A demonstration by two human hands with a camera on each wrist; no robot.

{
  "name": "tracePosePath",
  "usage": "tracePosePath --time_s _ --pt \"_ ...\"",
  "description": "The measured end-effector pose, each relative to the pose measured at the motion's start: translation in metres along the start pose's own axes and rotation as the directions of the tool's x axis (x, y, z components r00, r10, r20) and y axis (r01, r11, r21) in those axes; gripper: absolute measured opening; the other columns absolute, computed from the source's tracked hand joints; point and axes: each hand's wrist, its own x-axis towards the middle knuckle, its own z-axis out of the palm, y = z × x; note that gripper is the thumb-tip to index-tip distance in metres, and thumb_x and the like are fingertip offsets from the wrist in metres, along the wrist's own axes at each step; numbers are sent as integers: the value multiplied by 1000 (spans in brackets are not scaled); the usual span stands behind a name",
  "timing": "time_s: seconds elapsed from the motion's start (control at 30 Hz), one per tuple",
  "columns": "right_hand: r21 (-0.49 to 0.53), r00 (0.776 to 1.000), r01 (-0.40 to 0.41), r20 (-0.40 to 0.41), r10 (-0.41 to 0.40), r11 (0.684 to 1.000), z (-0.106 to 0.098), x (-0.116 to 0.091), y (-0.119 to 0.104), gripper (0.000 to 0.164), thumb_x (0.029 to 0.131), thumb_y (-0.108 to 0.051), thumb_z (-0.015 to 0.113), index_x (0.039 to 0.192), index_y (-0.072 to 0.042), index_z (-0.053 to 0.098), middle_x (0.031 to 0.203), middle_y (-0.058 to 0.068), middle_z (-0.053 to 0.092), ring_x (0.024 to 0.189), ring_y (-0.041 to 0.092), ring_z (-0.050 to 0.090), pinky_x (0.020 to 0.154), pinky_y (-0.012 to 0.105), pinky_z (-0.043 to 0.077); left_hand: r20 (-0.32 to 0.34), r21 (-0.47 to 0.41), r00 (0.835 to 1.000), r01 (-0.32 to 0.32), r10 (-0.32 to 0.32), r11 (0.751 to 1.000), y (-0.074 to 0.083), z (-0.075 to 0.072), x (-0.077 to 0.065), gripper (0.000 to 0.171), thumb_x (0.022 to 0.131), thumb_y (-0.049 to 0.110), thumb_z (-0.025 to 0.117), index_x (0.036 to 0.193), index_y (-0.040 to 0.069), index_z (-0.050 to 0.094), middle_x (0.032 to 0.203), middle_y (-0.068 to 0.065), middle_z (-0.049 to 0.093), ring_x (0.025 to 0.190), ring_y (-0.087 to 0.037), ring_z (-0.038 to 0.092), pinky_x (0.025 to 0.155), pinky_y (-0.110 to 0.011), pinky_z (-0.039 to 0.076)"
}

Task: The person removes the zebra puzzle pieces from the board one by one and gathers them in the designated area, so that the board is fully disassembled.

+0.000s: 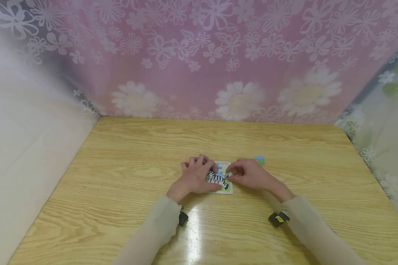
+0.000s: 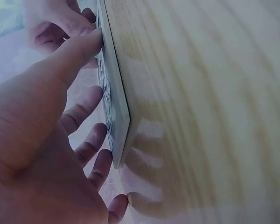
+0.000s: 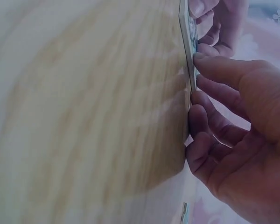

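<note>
A small zebra jigsaw puzzle [image 1: 215, 179] in a pale-rimmed tray [image 1: 231, 189] lies flat on the table. Spread over its left side is my left hand [image 1: 196, 176], thumb near the front edge and fingertips [image 2: 97, 93] resting on the picture. At the tray's right side, my right hand [image 1: 250, 173] pinches a small dark-marked puzzle piece [image 1: 226, 177] between thumb and index finger, low over the picture. In the right wrist view the thumb tip [image 3: 199, 55] is right at the tray's face and hides most of that piece. Cream tray bottom shows at the picture's upper right.
A loose blue-and-green puzzle piece [image 1: 259, 159] lies on the wooden table [image 1: 136, 158] just behind my right hand. Flowered pink cloth [image 1: 185, 73] hangs along the back edge, with pale cloth at both sides. Dark wrist devices [image 1: 278, 219] sit below the sleeves.
</note>
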Motion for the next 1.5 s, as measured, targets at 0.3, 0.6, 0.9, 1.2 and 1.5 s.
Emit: tracePosePath --time_s 0.3,0.6,0.9,1.2,1.5 --pt "25 999 -50 16 49 998 1 3 -5 18 87 -21 82 102 -13 76 82 -4 62 71 7 52 64 23 44 -9 -34 1000 1 -2 999 0 0 0 38 85 56 77 108 31 59 137 -1 45 124 -33 36 100 -57 26" --pt "82 993 -104 70 98 991 1 8 -5 19 88 -20 81 100 -9 72 81 -1 60 71 10 51 65 24 42 -17 -35 1000 23 -24 999 1 1 1 38 84 56 78 107 32 60 136 0 45 123 -31 36 101 -57 25" --pt "109 990 -126 73 118 986 2 8 -5 18 88 -17 79 100 -8 69 81 -1 60 69 11 51 65 23 42 -18 -50 999 33 -34 998 3 0 1 37 84 54 79 105 30 61 136 0 45 123 -32 36 101 -58 25" --pt "144 994 -102 40 98 984 0 4 -6 15 88 -15 79 98 -10 69 82 0 65 72 12 55 65 23 44 -9 -40 1000 23 -24 999 2 1 1 37 84 56 79 106 31 61 137 0 45 126 -33 36 102 -58 25" --pt "257 992 -127 33 122 958 2 1 -8 9 93 -13 75 98 -11 68 90 3 71 83 15 64 74 25 50 -11 -43 1000 27 -28 999 1 3 2 38 83 56 80 104 32 60 137 1 45 126 -33 36 102 -58 25"
